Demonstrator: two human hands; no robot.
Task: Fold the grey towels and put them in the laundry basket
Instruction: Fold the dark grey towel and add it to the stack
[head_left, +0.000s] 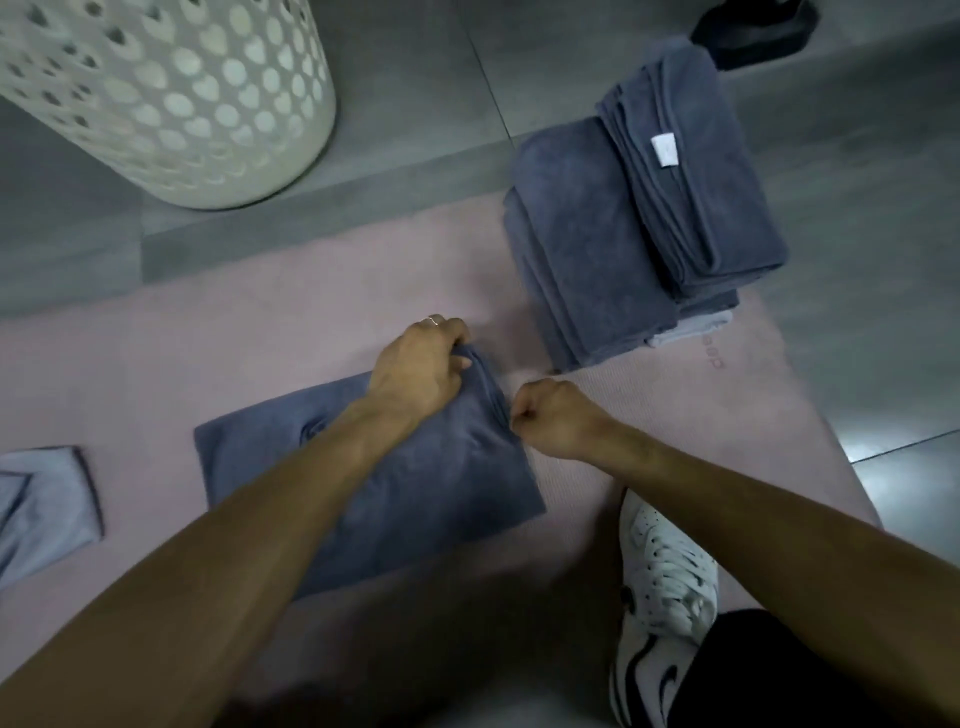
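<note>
Towel (415, 483): lay flat, folded, on the pink mat (208, 353).
Left hand (415, 371): fingers curled, gripping towel's far right corner.
Right hand (550, 415): fingers curled tight at towel's right edge, pinching it.
Basket (171, 98): far left, apart.

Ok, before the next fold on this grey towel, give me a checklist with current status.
1. Left hand grips the far edge of the grey towel: ok.
2. Right hand holds the towel's right edge: cannot tell; fingers curled beside it.
3. Towel lies flat on the pink mat: ok.
4. Laundry basket within view: ok.
5. Stack of towels clear of the working towel: ok.
</note>
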